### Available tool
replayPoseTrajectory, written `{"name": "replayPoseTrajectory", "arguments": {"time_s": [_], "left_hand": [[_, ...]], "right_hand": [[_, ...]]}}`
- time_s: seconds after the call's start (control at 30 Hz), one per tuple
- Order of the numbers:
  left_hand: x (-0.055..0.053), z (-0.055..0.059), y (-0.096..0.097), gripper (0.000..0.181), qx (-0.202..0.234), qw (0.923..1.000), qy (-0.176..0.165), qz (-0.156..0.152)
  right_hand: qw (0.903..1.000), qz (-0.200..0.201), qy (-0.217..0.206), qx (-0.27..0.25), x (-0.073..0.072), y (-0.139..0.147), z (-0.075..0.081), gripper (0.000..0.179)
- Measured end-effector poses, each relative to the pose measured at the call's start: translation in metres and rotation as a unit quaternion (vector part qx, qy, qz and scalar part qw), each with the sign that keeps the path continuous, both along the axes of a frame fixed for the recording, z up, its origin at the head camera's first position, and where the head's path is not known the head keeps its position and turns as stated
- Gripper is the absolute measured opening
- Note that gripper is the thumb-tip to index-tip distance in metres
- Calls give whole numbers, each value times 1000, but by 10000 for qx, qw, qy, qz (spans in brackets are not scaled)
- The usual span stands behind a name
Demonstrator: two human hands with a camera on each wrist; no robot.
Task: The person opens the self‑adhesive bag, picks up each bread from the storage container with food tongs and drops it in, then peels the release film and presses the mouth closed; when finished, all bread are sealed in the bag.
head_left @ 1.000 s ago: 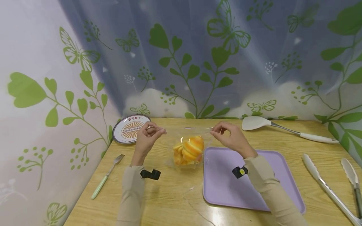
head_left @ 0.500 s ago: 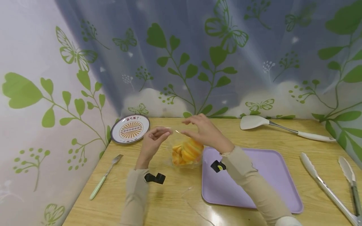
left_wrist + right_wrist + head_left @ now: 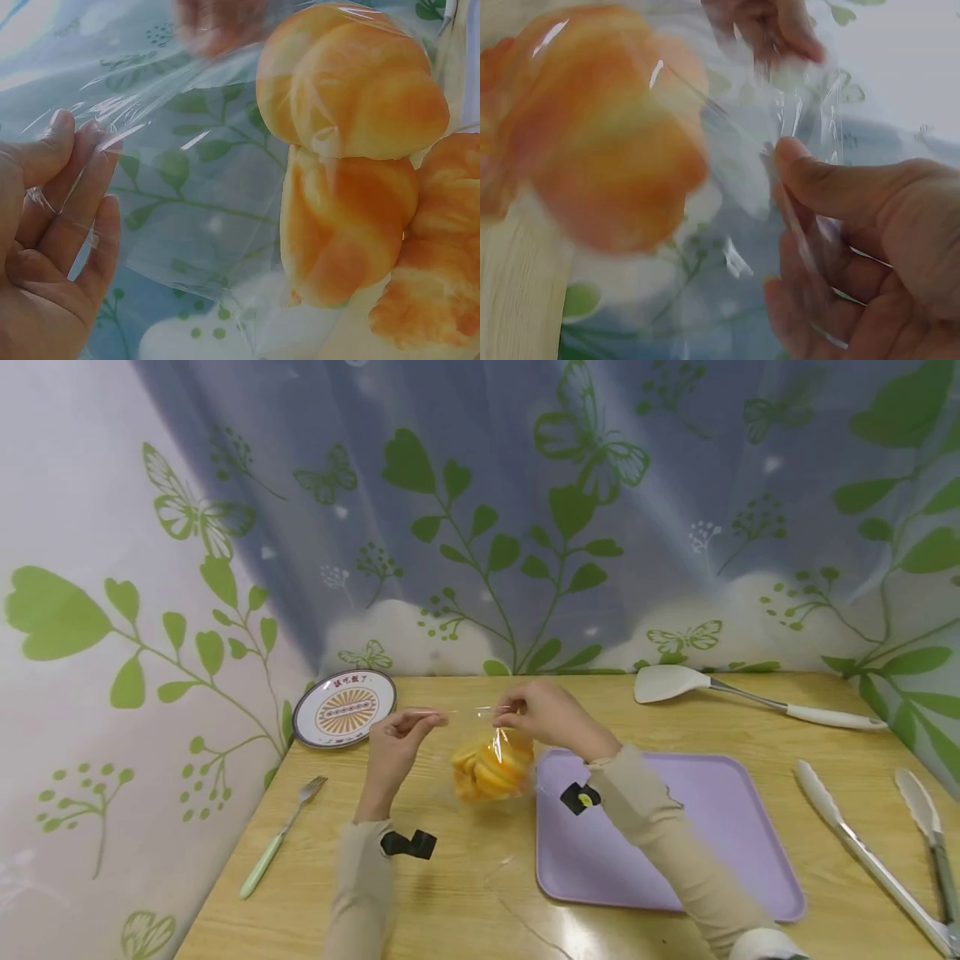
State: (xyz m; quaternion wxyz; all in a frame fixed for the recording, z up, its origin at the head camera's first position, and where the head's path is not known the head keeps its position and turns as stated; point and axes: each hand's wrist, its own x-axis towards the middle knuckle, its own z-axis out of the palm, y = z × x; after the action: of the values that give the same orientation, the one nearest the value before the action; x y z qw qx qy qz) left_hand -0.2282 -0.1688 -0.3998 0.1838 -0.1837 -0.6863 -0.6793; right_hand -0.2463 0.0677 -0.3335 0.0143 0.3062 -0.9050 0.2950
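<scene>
A clear plastic bag holds several golden-brown bread rolls, which fill its lower part. My left hand pinches the bag's upper left edge between thumb and fingers. On the other side, my right hand pinches the top edge close to the middle, right above the bread. In the right wrist view the thumb presses the crinkled film against the fingers. The left wrist view shows the film pulled into creases running from the left fingertips toward the other hand.
A purple tray lies right of the bag, under my right forearm. A patterned plate and a fork are on the left. A white spatula and metal tongs lie on the right. A thin clear strip lies in front.
My right hand let go of the bag's right corner, moved left with its fingers spread, and now pinches the top edge nearer the left hand. The left hand kept its pinch.
</scene>
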Motion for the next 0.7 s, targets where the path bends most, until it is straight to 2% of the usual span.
{"name": "replayPoseTrajectory", "arguments": {"time_s": [0.13,0.2,0.27,0.4,0.63,0.7], "left_hand": [[2,-1,-8,12,173,9998,-58,-62],[3,0,-8,8,121,9998,-103,-69],[3,2,-7,13,4,9999,-153,-42],[4,4,-5,20,-155,9996,-228,4],[1,-2,-5,25,-18,9990,-338,-305],[2,-3,-6,28,-94,9986,-378,-346]], "right_hand": [[9988,-155,-453,-142,-3,31,-5,9],[9976,-250,-617,-177,-3,45,-8,10],[9968,-307,-698,-248,-3,54,-10,11],[9964,-311,-628,-468,-1,65,-14,11],[9950,-248,-508,-826,6,74,-23,13],[9947,-207,-435,-908,8,75,-28,13]]}}
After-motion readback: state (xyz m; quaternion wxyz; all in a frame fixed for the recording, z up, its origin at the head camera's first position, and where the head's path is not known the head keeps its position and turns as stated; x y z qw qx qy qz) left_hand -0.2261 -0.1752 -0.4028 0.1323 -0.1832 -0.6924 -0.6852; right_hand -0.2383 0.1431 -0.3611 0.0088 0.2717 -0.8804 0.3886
